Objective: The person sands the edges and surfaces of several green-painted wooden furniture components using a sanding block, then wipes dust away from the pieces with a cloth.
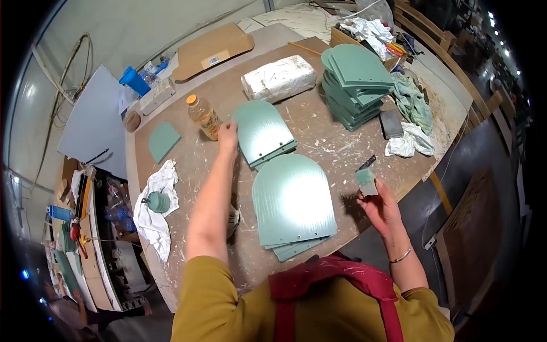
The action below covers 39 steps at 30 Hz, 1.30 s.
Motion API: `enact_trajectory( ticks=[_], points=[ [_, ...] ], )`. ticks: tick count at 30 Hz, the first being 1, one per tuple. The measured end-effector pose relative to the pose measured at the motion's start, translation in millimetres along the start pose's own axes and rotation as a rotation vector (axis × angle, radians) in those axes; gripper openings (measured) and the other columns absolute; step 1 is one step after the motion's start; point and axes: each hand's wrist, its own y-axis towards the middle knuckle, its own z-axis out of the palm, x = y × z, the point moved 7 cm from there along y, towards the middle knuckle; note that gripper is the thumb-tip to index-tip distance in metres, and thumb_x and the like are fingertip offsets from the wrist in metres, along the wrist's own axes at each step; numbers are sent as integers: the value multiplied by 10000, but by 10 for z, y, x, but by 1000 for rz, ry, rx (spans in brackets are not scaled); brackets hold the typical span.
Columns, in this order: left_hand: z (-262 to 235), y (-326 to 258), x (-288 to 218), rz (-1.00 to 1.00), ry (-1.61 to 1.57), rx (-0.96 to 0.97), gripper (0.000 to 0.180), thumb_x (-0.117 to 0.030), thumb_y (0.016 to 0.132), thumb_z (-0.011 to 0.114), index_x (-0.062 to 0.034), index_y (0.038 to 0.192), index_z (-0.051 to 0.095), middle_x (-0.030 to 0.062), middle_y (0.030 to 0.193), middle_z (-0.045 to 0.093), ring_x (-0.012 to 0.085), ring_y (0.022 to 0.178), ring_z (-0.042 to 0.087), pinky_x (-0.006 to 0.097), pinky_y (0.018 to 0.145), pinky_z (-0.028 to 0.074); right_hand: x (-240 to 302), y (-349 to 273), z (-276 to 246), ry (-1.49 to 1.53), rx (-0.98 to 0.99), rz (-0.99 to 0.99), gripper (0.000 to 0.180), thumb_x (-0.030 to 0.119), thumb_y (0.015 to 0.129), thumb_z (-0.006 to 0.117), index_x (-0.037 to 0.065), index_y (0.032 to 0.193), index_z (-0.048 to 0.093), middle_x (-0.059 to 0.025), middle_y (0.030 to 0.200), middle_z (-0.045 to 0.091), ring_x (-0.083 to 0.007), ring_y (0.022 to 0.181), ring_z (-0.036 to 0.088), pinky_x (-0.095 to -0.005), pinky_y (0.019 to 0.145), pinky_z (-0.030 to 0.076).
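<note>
A brown, dust-streaked worktop (319, 134) fills the middle of the room. Nearest the person lies a short stack of green arched panels (293, 199), long axis running away from the body, rounded end pointing to the far side, flat drilled edge toward the apron. Beyond it sits a second, smaller stack of arched panels (262, 132), angled the same way, and further right a tall pile of green panels (353, 85) leans unevenly. A wrapped white bundle (279, 78) rests behind. The left hand (228, 137) reaches out between the smaller stack and a plastic bottle (204, 117) with an orange cap; its fingers seem to touch the bottle, though I cannot tell whether they grip it. The right hand (380, 208), off the worktop's near edge, pinches a small green sanding block (366, 181) upright in curled fingers.
</note>
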Motion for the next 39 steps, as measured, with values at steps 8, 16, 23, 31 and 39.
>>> enact_trajectory(
  ticks=[8,16,23,31,39],
  points=[
    [125,-2204,-1731,578,374,637,368,-204,931,617,-30,1254,603,152,1226,644,291,1117,623,371,937,491,335,414,311,-273,166,-1,370,252,973,639,44,1268,558,-33,1134,624,-138,986,612,-318,867,526],
    [387,-3671,-1554,833,794,546,758,-444,817,726,26,1367,498,196,1485,415,355,1289,458,455,1081,385,497,1093,1634,-919,629,-111,299,175,934,675,28,1195,666,-23,1032,654,-130,971,592,-281,819,479],
    [302,-3737,-1426,670,856,324,754,-496,815,723,-184,1453,471,221,1538,343,401,1394,352,590,1098,319,-396,512,2790,-1263,1705,-222,263,169,891,696,44,1121,714,-123,1127,657,-312,1047,629,-392,891,491],
    [297,-3742,-1408,625,832,320,763,-505,805,723,-220,1464,464,200,1560,315,400,1411,325,582,1112,296,-1105,150,2880,-1315,2164,-1,248,70,867,690,24,1107,732,-127,1157,654,-293,1042,652,-377,861,522],
    [286,-3736,-1396,602,818,325,797,-563,789,709,-218,1466,471,191,1576,307,402,1424,313,597,1115,286,-1237,181,2962,-1226,2221,125,255,68,859,699,36,1110,736,-126,1138,660,-289,1060,643,-359,879,512]
  ],
)
